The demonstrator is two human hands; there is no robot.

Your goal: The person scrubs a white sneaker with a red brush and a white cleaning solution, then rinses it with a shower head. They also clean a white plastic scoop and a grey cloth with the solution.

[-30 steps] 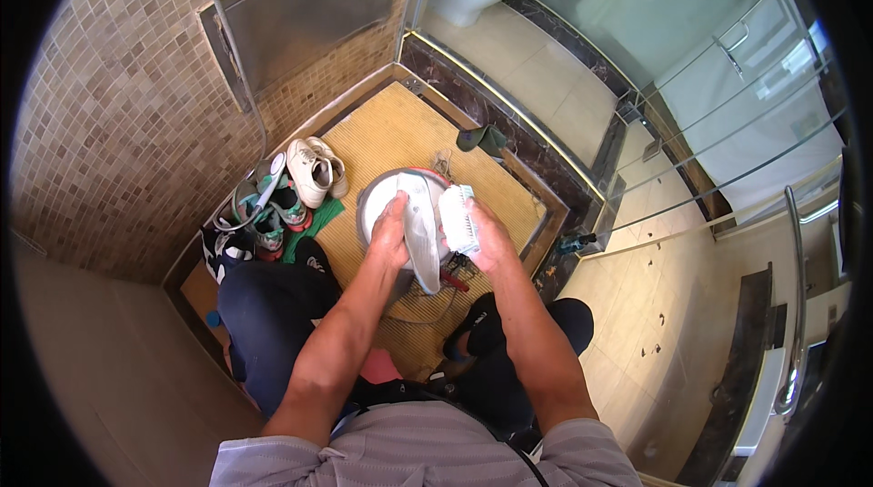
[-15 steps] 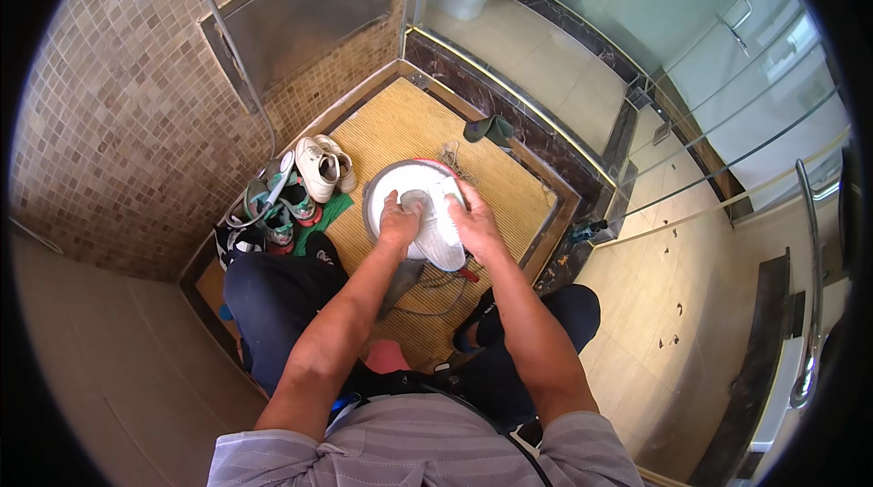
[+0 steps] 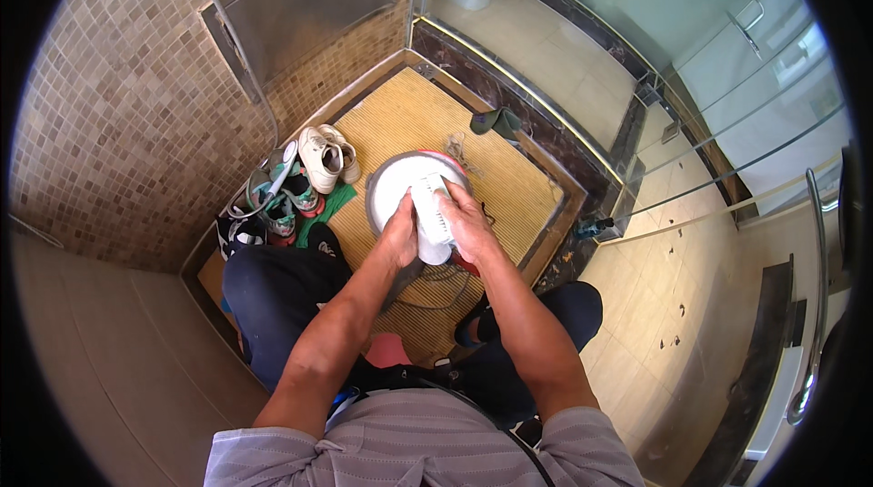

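Note:
Both my hands meet over a grey-rimmed basin (image 3: 373, 189) full of white suds. My left hand (image 3: 400, 234) is closed around the near left side of a pale, wet, sole-shaped insole (image 3: 434, 256). From the other side my right hand (image 3: 467, 223) is closed on a white scrub brush (image 3: 429, 187) with a ridged, bristly edge, which lies over the insole. The brush covers most of the insole, and my fingertips are partly hidden behind both.
To the left stand off-white shoes (image 3: 320, 160), colourful shoes (image 3: 300, 194), a shower head (image 3: 289, 154) and a green cloth (image 3: 340, 200). A dark green cap-like thing (image 3: 496, 121) lies by the marble kerb. Glass panels and a metal handle (image 3: 809, 305) are at right.
The insole has been tilted and drawn in, so less of its surface shows. My right hand and the brush have shifted left across it, closer to my left hand.

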